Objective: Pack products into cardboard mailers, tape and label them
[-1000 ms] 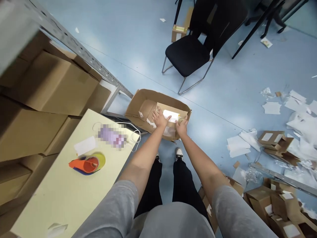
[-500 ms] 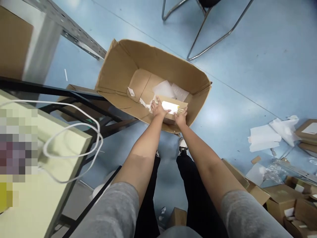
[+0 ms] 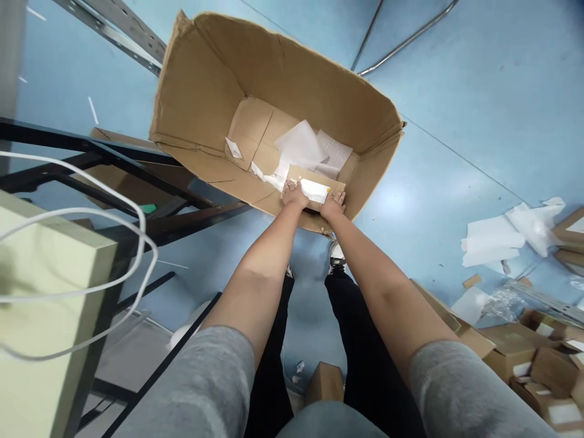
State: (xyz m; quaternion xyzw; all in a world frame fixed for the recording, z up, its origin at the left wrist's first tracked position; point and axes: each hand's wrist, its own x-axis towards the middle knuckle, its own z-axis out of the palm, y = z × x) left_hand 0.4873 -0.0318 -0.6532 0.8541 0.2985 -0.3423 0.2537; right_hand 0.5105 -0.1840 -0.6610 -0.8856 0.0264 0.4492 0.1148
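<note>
A large open cardboard carton (image 3: 292, 55) stands on the floor in front of my feet. Inside it, against the near wall, is a small flat cardboard box (image 3: 337, 184) with a white label (image 3: 314, 190) and a bit of yellow on it. My left hand (image 3: 294, 196) grips its left end and my right hand (image 3: 333, 204) its right end, fingers over the top. Both thumbs' undersides are hidden. Beyond the small box, white paper sheets (image 3: 301, 146) and torn scraps (image 3: 233, 148) lie on the carton's bottom.
To the left are a pale tabletop (image 3: 50, 255) with a looped white cable (image 3: 145, 237) and a black metal frame (image 3: 50, 135). Metal chair legs (image 3: 406, 42) stand beyond the carton. On the right lie white packing sheets (image 3: 493, 240) and several smaller cartons (image 3: 511, 353).
My view has shifted, so the carton appears larger and higher. My hands stay on the small box's ends and have reached slightly deeper into the carton with it.
</note>
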